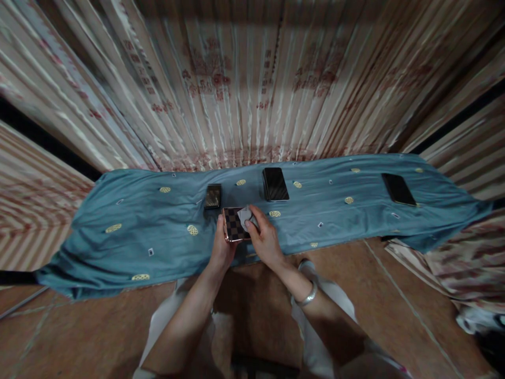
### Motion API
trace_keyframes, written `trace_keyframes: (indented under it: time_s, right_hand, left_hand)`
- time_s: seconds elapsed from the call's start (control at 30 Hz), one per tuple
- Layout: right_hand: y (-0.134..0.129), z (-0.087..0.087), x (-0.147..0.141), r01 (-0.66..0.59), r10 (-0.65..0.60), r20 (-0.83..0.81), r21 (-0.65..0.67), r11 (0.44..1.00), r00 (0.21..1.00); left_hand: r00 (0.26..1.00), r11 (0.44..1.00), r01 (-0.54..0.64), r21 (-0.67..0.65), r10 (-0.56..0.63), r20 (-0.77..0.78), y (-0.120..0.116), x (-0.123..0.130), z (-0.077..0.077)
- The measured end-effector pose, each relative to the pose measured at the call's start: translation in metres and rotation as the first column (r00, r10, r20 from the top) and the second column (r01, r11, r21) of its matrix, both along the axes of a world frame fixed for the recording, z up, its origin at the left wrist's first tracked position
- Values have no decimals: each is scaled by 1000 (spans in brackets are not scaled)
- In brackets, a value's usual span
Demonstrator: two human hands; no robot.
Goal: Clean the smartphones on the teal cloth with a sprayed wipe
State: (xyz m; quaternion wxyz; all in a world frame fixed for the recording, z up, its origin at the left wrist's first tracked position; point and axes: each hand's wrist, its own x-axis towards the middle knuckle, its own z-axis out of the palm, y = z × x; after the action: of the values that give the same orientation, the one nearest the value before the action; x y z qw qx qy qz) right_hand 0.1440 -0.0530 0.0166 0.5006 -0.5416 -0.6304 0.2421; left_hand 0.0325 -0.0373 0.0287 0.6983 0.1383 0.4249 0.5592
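Note:
My left hand (224,243) is closed round the left end of a phone (232,225) with a brown-and-black checkered back and a shiny rose-gold rim. It holds the phone above the near edge of a table. In my right hand (265,237) a small light-grey cloth (245,215) is pinched between thumb and fingers. The cloth lies against the phone's checkered face, and part of it is hidden by the fingers. Just beyond my left hand sits a small dark box-like object (213,196); its kind is unclear.
A blue-green patterned cloth (153,210) covers the long table. On it lie a black box-shaped item (276,184) past my right hand and a flat black phone-like slab (398,189) at far right. Striped curtains (244,95) hang behind, and black bars flank both sides.

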Motion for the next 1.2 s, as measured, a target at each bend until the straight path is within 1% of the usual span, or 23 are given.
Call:
trace_keyframes:
  time_s: [0.2, 0.57, 0.67, 0.77, 0.83, 0.9, 0.93, 1.0, 1.1, 1.2]
  right_hand:
    - [-7, 6, -3, -40, 40, 12, 18, 999, 999]
    - [-17, 3, -7, -118, 115, 74, 34, 992, 991]
    - [-18, 0, -6, -147, 140, 127, 42, 988, 982]
    - [-21, -4, -6, -193, 175, 202, 77, 978, 964]
    - [-23, -6, -8, -229, 195, 262, 107, 967, 945]
    - [-25, -6, -9, -251, 197, 321, 135, 959, 926]
    - [-26, -6, -10, -257, 194, 349, 147, 955, 917]
    - [-26, -5, -9, -278, 196, 395, 163, 946, 898]
    - [-25, -4, -7, -310, 201, 447, 186, 933, 872]
    - [-22, -6, -5, -305, 163, 500, 216, 927, 850]
  left_hand:
    - [1000, 998, -31, 50, 31, 0, 5, -6, 1]
    - [990, 990, -135, -28, 136, 23, 10, -14, 3]
    - [989, 991, -128, -31, 130, 71, 10, -12, 3]
    - [991, 994, -103, -35, 106, 81, 7, -7, 0]
    - [995, 996, -52, -71, 58, 86, 4, -3, -5]
    - [994, 992, 20, -127, -6, 111, 1, 0, -9]
    - [993, 989, 37, -143, -20, 120, 1, 2, -11]
    - [993, 990, 13, -139, 3, 116, 0, 3, -14]
    - [992, 994, -68, -90, 77, 98, 2, 4, -16]
    - [991, 994, -79, -78, 87, 103, 5, 3, -17]
